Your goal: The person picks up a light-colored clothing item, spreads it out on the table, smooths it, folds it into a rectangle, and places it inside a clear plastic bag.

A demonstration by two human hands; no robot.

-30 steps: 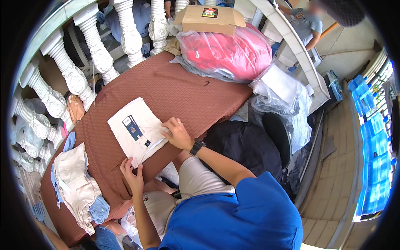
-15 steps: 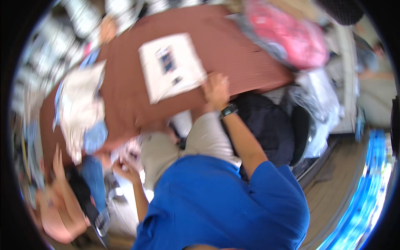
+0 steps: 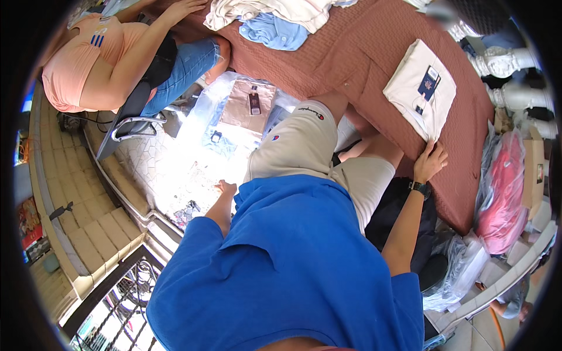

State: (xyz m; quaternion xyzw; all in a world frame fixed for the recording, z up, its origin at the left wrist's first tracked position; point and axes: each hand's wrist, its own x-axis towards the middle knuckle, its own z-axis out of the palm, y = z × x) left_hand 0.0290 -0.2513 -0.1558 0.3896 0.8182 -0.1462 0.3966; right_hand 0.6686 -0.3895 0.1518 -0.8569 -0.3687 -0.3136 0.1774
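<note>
A folded cream garment (image 3: pixel 404 88) with dark paper tags lies on the brown cloth-covered table (image 3: pixel 328 73), to the front right. My right hand (image 3: pixel 430 162) is at its near corner, fingers bent, and seems to pinch the fabric there. A dark watch is on that wrist. Low beside my left thigh is my left hand (image 3: pixel 226 188), small in view and apart from the table. Its fingers are mostly hidden, and nothing shows in it. Below it on the floor, a tan folded garment (image 3: pixel 237 111) with a dark tag lies on clear plastic.
Cream clothes (image 3: pixel 293 13) and a blue garment (image 3: pixel 272 32) lie on the table's far left part. Another person (image 3: pixel 105 64) sits at the left on a chair. A pink bundle in plastic (image 3: pixel 504 193) stands at the right, with a black bag (image 3: pixel 392 225) beside my right leg.
My view has swung to the left, bringing the floor and the seated person further in. My right hand stays at the cream garment's corner. The left hand's fingers, visible before, are now mostly hidden.
</note>
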